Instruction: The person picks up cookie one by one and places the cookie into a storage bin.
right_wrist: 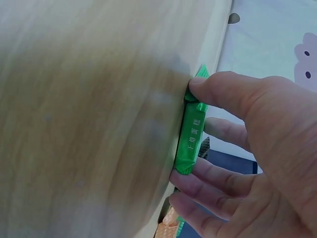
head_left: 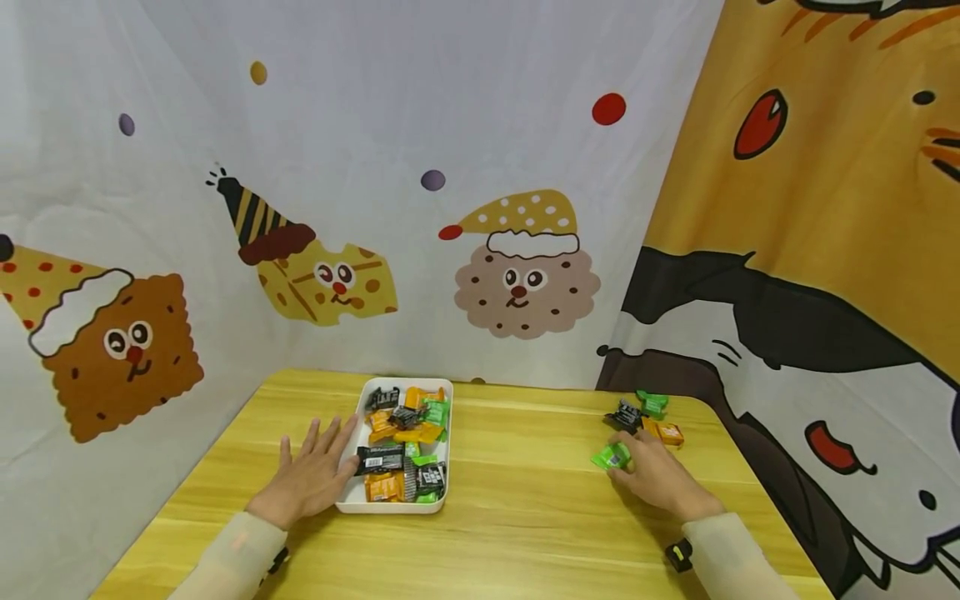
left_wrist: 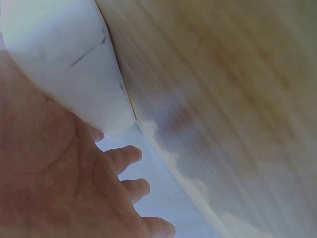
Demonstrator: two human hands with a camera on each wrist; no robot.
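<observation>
A white tray (head_left: 393,507) on the wooden table holds several small wrapped snacks in black, orange and green. My left hand (head_left: 307,475) touches its left side, fingers spread and straight; in the left wrist view the palm (left_wrist: 44,163) is beside the tray's outer wall (left_wrist: 74,64). On the right, my right hand (head_left: 656,475) pinches a green wrapped snack (head_left: 611,456) lying on the table. The right wrist view shows the thumb at one end of this green snack (right_wrist: 190,134) and fingertips at the other.
Just beyond my right hand lie a black wrapped snack (head_left: 624,415), another green one (head_left: 652,404) and an orange one (head_left: 663,432). Bare wooden table (head_left: 517,492) stretches between the tray and this group. A printed cloth (head_left: 510,108) hangs behind the table's back edge.
</observation>
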